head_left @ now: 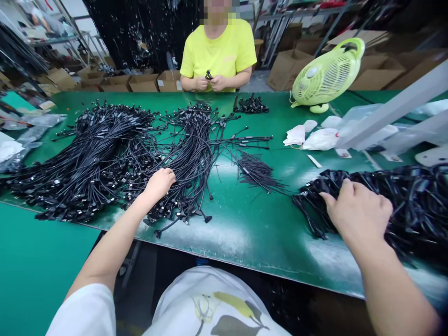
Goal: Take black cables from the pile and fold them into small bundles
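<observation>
My left hand (161, 183) reaches into the middle pile of thin black cables (196, 140). Its fingers curl over the strands and look closed on them; the fingertips are partly hidden. On the right, my right hand (360, 210) rests over a heap of coiled black cables (416, 200). The thumb sticks out apart from the other fingers, which bend down onto the heap, and no single cable shows in its grasp. Left of the middle pile spreads a larger pile of black cables (101, 140) with connectors at its ends.
Between my hands lies a bunch of thin black ties (257, 170). Across the green table (238, 238), a person in a yellow shirt (220, 51) holds a small black item near a small pile of black coils (254, 103). A green fan (327, 72) and plastic bags (322, 139) are at right.
</observation>
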The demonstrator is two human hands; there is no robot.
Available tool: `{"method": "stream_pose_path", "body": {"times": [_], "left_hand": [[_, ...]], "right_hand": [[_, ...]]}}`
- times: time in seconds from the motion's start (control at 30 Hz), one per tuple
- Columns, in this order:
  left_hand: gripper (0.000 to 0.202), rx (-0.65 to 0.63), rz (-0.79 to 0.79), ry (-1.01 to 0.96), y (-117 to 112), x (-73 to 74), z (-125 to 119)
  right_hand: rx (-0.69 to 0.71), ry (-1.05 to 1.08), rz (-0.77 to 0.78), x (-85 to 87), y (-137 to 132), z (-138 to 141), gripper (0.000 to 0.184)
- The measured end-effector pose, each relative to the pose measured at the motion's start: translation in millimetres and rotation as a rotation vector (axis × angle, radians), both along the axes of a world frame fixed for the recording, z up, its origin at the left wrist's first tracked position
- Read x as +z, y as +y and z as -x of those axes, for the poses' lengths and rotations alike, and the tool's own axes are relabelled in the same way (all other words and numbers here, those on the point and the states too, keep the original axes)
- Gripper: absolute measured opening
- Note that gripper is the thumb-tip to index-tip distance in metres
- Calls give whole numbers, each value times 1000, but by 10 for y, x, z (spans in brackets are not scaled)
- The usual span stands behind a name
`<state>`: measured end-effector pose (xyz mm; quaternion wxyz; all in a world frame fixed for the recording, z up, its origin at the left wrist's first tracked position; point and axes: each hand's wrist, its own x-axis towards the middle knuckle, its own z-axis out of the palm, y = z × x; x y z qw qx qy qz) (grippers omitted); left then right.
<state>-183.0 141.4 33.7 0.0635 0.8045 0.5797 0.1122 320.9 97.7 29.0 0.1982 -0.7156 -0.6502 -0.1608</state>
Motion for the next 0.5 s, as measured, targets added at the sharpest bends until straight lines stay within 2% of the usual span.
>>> {"method": "stream_pose_path", "body": {"times": [0.07,0.13,0.23,0.3,0.37,0.4,0.5], "left_hand": [[22,17,-16,-30,-10,19,-17],[28,63,-50,-175,-55,161,-99],[29,72,-62,-483,-246,559,-370],[24,-10,30,-537,-438,838,-539],[25,-39,155,-599,-620,1028,-555],[27,-15,213,-666,-689,1074,-483],[29,139,331,-996,-817,1048,-30]], "right_hand": [[50,14,11,75,48,130,66],[236,74,38,166,137,455,61],[641,172,56,312,379,1299,58],[817,141,99,426,642,1927,57],[879,32,204,588,972,2426,38],[872,9,222,696,1142,2596,29],[828,-7,155,1119,1536,2804,29]]}}
